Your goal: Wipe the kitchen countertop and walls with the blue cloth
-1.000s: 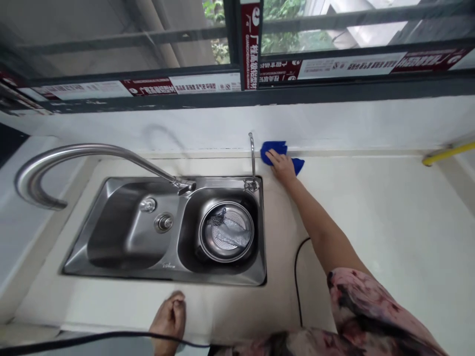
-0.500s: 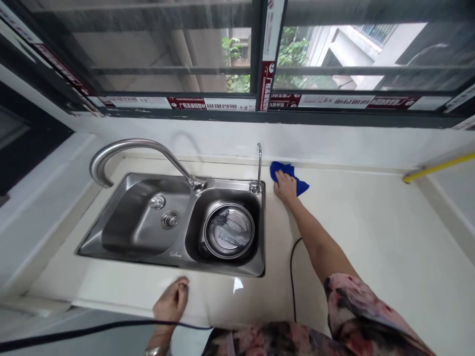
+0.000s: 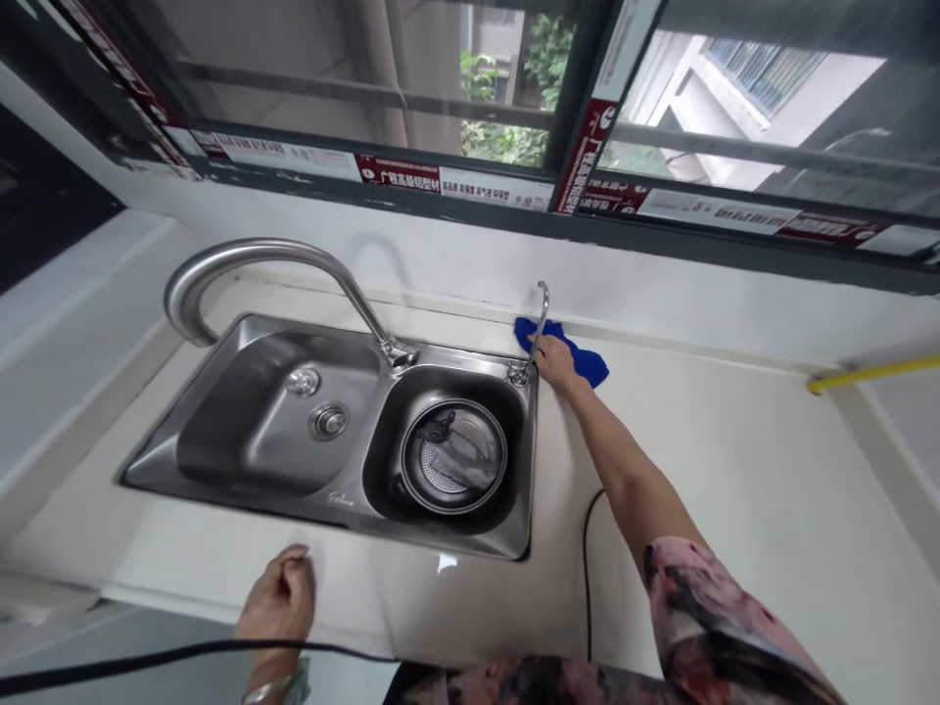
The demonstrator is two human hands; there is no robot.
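My right hand (image 3: 555, 360) presses a blue cloth (image 3: 589, 366) onto the pale countertop behind the sink's right corner. Its fingers reach behind the thin small tap (image 3: 541, 318), which partly hides them. Part of the cloth bunches out on both sides of the hand. My left hand (image 3: 280, 593) is curled into a loose fist at the front edge of the counter, left of the sink's middle, and I see nothing in it. Between the hands lies the double-bowl steel sink (image 3: 352, 514). A round metal strainer pan (image 3: 470, 506) with dark and clear crumpled stuff sits in its right bowl.
A large curved faucet (image 3: 279, 252) arches over the left bowl. A black cable (image 3: 587, 558) lies on the counter near my right arm, and another dark cable (image 3: 183, 650) crosses over my left wrist. A yellow pipe (image 3: 873, 376) runs along the right wall, below the window frame (image 3: 470, 191).
My right hand and the cloth have moved left, in behind the small tap. My left hand has shifted left along the counter edge. The view has tilted and turned slightly.
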